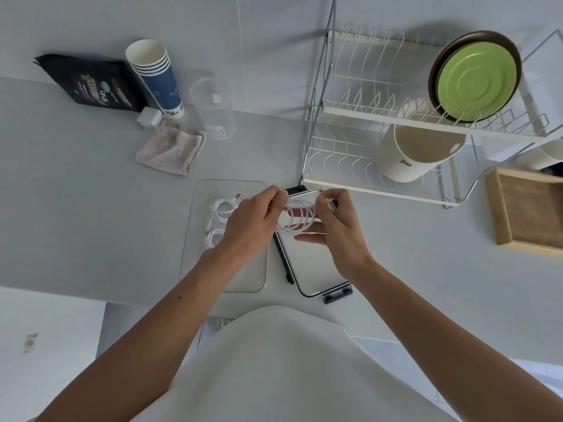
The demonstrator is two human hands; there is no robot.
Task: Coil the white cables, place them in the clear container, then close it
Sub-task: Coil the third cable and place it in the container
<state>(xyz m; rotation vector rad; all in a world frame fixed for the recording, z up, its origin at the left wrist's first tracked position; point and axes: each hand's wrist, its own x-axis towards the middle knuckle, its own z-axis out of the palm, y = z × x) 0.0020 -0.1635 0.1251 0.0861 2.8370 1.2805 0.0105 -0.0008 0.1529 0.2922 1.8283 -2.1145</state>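
A white cable (300,219) wound into several loops hangs between my two hands above the counter. My left hand (253,220) pinches the loops at their upper left. My right hand (333,222) pinches the upper right, its lower fingers under the coil. The clear container (198,263) lies open on the counter below my left hand, with two coiled white cables (222,208) inside at its far left. Its lid (307,269), clear with a black rim and clips, lies flat beside it on the right, partly under my hands.
A two-tier dish rack (380,117) with a green plate (476,76) and a cream cup (417,153) stands at back right. A wooden tray (530,211) lies far right. Paper cups (158,77), a black bag (91,83), a clear beaker (214,111), a cloth (172,149) and a white charger (149,117) sit at back left.
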